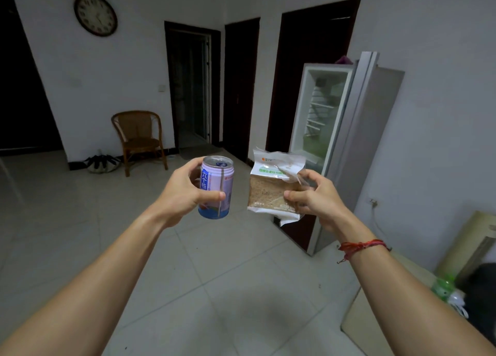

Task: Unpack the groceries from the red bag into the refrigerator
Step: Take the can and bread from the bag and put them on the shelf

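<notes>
My left hand (pixel 182 192) grips a pale purple drink can (pixel 216 188) upright, fingers curled round its side. My right hand (pixel 314 197) holds a clear plastic pack of brown bread (pixel 271 192) by its right edge, thumb on the front. Both are held out in front of me over the tiled floor. Beyond the bread stands the silver refrigerator (pixel 375 141) with its upper door swung open, showing the white door liner and wire racks (pixel 322 108). The red bag is not in view.
A wicker chair (pixel 138 137) stands by the far wall, with a dark bundle (pixel 100 163) on the floor beside it. Dark doorways (pixel 192 87) line the back wall. At the lower right are a pale table edge (pixel 375 315) and a green bottle (pixel 444 286).
</notes>
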A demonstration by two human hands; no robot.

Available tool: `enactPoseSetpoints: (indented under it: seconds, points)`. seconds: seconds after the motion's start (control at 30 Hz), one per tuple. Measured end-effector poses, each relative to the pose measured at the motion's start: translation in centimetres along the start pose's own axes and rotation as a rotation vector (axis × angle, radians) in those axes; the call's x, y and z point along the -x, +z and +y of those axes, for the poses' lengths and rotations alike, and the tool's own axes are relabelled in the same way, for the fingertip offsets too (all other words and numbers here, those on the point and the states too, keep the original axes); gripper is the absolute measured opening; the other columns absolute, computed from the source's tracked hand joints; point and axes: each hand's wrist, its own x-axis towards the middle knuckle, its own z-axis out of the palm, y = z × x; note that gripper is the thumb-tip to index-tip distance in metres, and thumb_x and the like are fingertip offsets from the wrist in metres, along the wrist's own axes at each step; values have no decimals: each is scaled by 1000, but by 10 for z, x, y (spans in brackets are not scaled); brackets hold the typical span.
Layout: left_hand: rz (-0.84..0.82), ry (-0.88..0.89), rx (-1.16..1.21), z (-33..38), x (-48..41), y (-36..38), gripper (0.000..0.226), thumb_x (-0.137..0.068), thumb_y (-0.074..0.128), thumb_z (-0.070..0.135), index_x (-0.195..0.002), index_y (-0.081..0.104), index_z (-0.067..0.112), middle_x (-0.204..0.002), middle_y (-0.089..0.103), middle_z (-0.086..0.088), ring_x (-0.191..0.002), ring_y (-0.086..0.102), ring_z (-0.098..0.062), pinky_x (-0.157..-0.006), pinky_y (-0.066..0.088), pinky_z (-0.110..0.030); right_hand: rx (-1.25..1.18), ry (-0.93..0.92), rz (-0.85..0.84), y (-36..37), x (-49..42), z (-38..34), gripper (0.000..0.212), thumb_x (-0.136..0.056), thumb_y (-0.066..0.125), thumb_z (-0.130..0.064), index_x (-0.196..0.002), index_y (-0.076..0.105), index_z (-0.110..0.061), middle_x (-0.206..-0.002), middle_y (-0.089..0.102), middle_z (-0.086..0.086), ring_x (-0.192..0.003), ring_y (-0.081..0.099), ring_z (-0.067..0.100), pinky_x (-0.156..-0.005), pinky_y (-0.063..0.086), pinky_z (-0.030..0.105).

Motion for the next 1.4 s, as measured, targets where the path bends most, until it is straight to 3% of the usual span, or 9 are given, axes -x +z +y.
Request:
enactPoseSetpoints:
  seconds: [0.17,0.37,0.53,0.6,0.83,1.03,1.1,1.27,1.4]
  points:
    - [13,-9,20,-25,-68,5,75,-65,87,0,-130,57,20,-114,70,2,-106,66,-19,-80,59,-26,3,4,-8,-3,-74,7,34,-83,72,13,-99,60,-15,-68,73,-9,-63,69,12,-73,55,36]
    - [19,-19,45,-70,-155,3,73,-65,86,-4,-128,57,18,-113,70,0,-103,67,-18,-74,57,-19,31,1,-8,6,-168,27,33,-85,71,13,-104,59,-11,-49,58,-16,-65,62,18,-72,47,36]
    - [1,-8,67,-111,-250,-10,70,-65,84,-8,-125,58,19,-112,71,-1,-95,69,-10,-71,56,-17,48,11,14,22,-266,37,36,-83,73,12,-106,61,-14,-47,56,-13,-69,64,20,-62,50,29]
    - [-16,2,74,-127,-292,-17,70,-65,84,-8,-124,59,19,-111,71,-1,-97,69,-12,-74,56,-19,37,23,30,28,-310,39,40,-83,73,12,-109,62,-17,-49,58,-12,-70,66,18,-68,54,34]
    - [-68,-8,122,-174,-426,-22,72,-66,80,-15,-127,57,14,-113,70,-2,-95,70,-8,-73,55,-16,5,40,65,38,-443,47,45,-83,71,14,-118,61,-12,-50,59,-13,-56,65,9,-66,54,34]
    - [-77,-44,179,-223,-526,-8,74,-62,82,-15,-126,58,13,-113,72,-2,-96,70,-9,-78,57,-21,-39,52,128,32,-542,68,47,-81,73,15,-118,63,-12,-58,67,-9,-68,69,19,-89,56,55]
    - [-84,-50,189,-242,-559,-1,76,-62,83,-15,-128,57,12,-114,72,-2,-99,70,-13,-80,57,-23,-40,57,154,27,-577,78,46,-80,74,15,-112,66,-18,-71,74,-4,-74,72,23,-86,58,56]
    - [-108,-34,178,-278,-646,24,78,-60,85,-11,-129,57,13,-114,72,-2,-101,70,-16,-79,57,-25,-60,61,215,2,-665,99,48,-78,76,15,-112,64,-17,-79,76,2,-73,74,24,-72,62,45]
    - [-131,-40,165,-296,-724,52,77,-61,85,-10,-128,56,14,-110,73,-2,-99,71,-17,-75,58,-25,-73,63,247,-28,-741,107,51,-79,75,15,-118,63,-15,-68,73,-4,-74,73,25,-70,62,45]
